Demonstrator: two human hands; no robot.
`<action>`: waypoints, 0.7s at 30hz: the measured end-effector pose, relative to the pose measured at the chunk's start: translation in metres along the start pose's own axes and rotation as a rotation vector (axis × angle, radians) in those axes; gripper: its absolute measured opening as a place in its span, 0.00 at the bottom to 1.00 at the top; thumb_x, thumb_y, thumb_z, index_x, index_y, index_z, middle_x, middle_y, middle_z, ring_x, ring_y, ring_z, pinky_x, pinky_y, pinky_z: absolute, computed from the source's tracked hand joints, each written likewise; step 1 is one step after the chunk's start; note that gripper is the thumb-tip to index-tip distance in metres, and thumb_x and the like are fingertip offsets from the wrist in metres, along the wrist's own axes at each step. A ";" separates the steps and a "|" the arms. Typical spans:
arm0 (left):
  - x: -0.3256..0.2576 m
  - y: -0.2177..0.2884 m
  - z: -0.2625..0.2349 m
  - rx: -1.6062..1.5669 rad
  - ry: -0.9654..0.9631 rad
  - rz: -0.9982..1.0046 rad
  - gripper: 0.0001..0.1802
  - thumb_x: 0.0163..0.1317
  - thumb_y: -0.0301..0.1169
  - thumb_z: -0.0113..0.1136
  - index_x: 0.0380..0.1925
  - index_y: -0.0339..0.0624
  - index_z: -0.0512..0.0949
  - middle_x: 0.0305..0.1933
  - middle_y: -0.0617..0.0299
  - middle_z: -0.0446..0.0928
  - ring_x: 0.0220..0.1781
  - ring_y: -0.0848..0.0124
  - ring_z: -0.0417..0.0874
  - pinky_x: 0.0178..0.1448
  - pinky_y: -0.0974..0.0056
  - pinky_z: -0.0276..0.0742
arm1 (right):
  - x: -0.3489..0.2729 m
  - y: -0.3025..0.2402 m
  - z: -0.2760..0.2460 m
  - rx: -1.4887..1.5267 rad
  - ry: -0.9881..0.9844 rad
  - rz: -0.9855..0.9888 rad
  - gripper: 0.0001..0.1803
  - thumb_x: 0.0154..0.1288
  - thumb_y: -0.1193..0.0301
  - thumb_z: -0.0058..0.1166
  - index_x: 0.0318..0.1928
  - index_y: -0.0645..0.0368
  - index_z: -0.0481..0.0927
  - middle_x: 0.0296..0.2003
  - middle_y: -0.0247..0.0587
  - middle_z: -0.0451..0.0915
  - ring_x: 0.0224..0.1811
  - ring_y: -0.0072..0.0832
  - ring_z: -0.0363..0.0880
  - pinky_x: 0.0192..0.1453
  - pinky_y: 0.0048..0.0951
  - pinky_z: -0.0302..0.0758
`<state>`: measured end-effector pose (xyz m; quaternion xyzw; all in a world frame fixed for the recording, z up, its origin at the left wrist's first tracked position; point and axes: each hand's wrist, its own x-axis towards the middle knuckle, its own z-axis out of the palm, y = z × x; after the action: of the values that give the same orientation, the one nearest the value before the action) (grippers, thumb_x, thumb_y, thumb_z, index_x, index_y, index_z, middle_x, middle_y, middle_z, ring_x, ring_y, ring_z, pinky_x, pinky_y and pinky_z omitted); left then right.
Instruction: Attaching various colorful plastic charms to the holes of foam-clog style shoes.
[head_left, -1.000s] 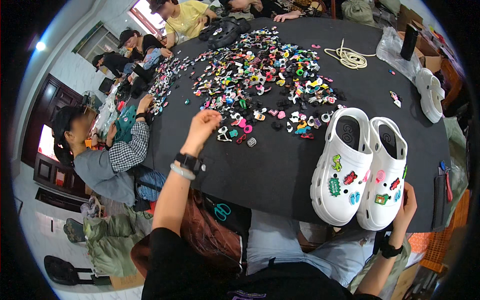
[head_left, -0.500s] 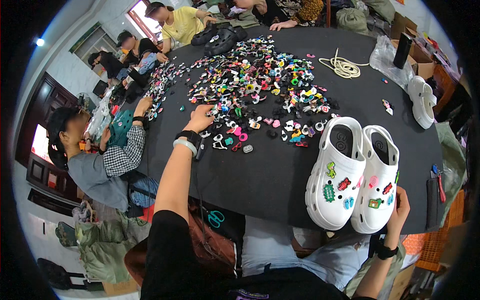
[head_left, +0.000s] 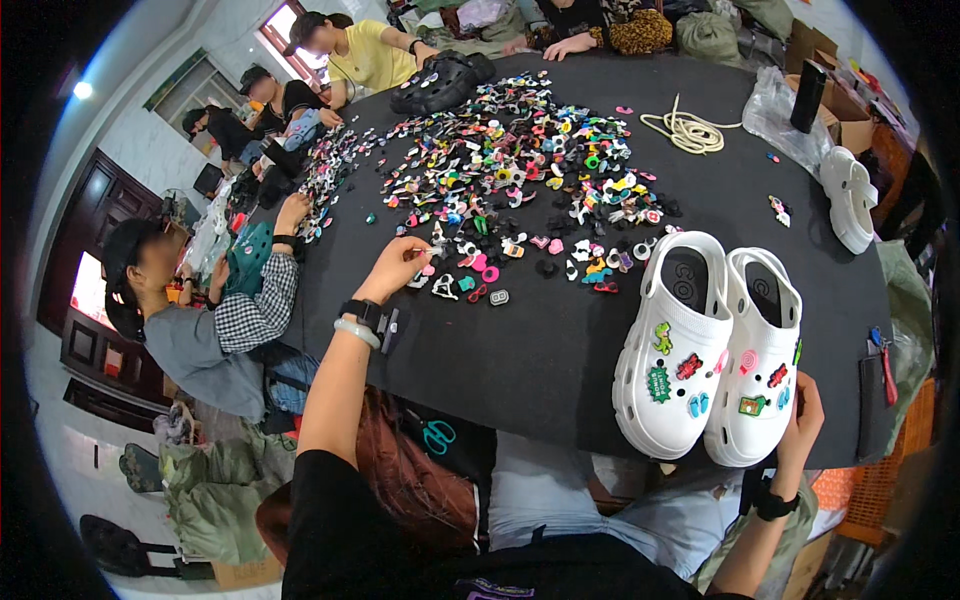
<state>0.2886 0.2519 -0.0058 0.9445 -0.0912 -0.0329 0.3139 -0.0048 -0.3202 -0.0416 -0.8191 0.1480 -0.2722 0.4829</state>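
My left hand [head_left: 400,268] is at the near left edge of the charm pile [head_left: 500,150], thumb and fingertips pinched on a small pale shoe charm [head_left: 430,253]. Several more charms lie beside it, among them a pink ring-shaped charm [head_left: 490,273]. Two white clogs stand side by side at the right, toes toward me and reaching the table's near edge. Colourful charms dot the left clog [head_left: 660,400] and the right clog [head_left: 738,425]. Against the outer side of the right clog, my right hand [head_left: 803,415] is closed; the clog hides some fingertips.
On the black table [head_left: 500,350] are a coiled cream cord [head_left: 690,133], a clear plastic bag [head_left: 775,125], a black cylinder [head_left: 808,95], another white clog [head_left: 848,200] and a red-handled tool [head_left: 888,375]. A black clog [head_left: 445,82] stands at the far side. Co-workers sit left and opposite.
My left hand has drawn back slightly toward me and left, its fingertips pinched at the pile's edge. Across the table, the yellow-shirted person's hand has moved to the black clog. My right hand stays put.
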 end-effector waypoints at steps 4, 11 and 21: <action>-0.016 0.009 0.012 -0.167 0.180 -0.055 0.10 0.60 0.31 0.65 0.39 0.37 0.81 0.37 0.66 0.75 0.40 0.77 0.75 0.45 0.71 0.70 | 0.000 0.004 -0.001 -0.023 0.010 -0.026 0.08 0.69 0.79 0.46 0.43 0.66 0.78 0.32 0.33 0.77 0.33 0.17 0.71 0.39 0.19 0.69; -0.032 0.033 0.017 -0.442 0.253 -0.065 0.10 0.61 0.30 0.66 0.38 0.34 0.82 0.35 0.66 0.78 0.36 0.79 0.76 0.42 0.72 0.71 | 0.000 0.003 -0.003 -0.020 -0.007 -0.033 0.08 0.68 0.78 0.47 0.44 0.66 0.78 0.32 0.33 0.76 0.33 0.17 0.70 0.39 0.20 0.68; -0.049 0.040 0.038 -0.174 0.383 0.176 0.10 0.61 0.31 0.63 0.40 0.38 0.84 0.38 0.62 0.83 0.41 0.71 0.79 0.45 0.67 0.73 | 0.000 0.002 0.000 -0.038 -0.015 -0.041 0.09 0.70 0.79 0.45 0.45 0.66 0.78 0.33 0.34 0.78 0.35 0.17 0.73 0.40 0.20 0.70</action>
<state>0.2295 0.2071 -0.0121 0.8913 -0.1089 0.1669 0.4073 -0.0051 -0.3213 -0.0436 -0.8328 0.1328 -0.2730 0.4629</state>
